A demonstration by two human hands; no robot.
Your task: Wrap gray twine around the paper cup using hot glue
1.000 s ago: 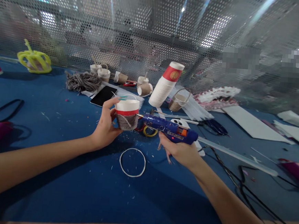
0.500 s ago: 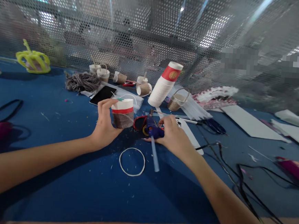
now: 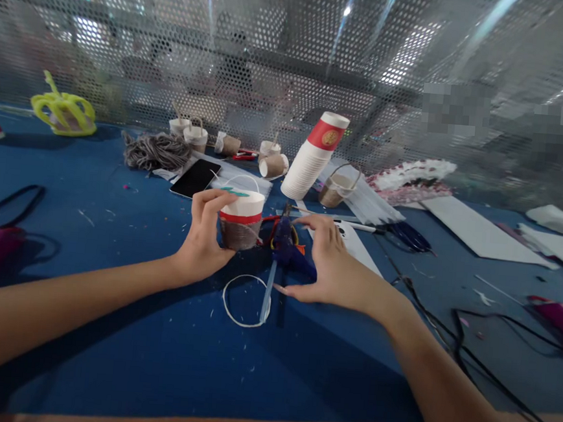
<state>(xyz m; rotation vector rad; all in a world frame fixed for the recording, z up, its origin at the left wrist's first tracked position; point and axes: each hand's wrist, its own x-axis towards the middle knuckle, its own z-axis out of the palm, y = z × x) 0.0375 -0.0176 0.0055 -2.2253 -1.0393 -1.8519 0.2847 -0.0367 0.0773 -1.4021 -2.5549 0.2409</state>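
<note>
My left hand grips a small paper cup with a white rim, a red band and grey yarn wound round its lower half, held just above the blue table. My right hand rests against a blue hot glue gun standing on the table, fingers curved round its body. A clear glue stick juts from the gun's back toward me. A white ring cut from a cup rim lies below the cup.
Behind stand a leaning stack of paper cups, several small yarn-wrapped cups, a bundle of grey yarn, a black phone and a small basket cup. Black cables trail on the right. A perforated metal screen closes the back.
My right hand swung the glue gun away from the cup and set it down on the table, the glue stick now pointing toward me. The cup stayed in my left hand.
</note>
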